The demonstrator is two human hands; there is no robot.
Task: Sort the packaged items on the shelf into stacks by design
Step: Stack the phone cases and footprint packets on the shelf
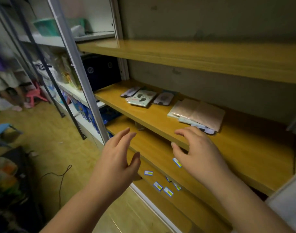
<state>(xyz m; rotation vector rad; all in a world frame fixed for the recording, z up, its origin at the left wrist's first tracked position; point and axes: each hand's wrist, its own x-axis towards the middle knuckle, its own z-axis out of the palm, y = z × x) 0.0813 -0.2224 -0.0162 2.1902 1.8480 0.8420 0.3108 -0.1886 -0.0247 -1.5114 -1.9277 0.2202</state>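
Both hands empty, raised in front of the wooden shelf (241, 148). Left hand (118, 158) is off the shelf's front edge, fingers straight & loosely spread, thumb out to its right, holding nothing. Right hand (196, 150) hovers over the front edge, fingers slightly bent & spread, nothing in it; can't tell if fingertips touch the board. Just beyond the right hand's fingertips: a messy pile of packaged items (196, 115), two pinkish flat packs on top, pale cards w/ dark shapes poking out underneath, nearest one almost at the fingertips. Farther back & to the left of that hand: a second group (144, 97), a light card w/ dark curved shapes flanked by two dark oval-print packs, overlapping. Below both hands, on the lower shelf board, several small blue-white-yellow tags (158, 186) lie scattered. Left of the left hand, a grey metal upright (80, 78) of the rack.
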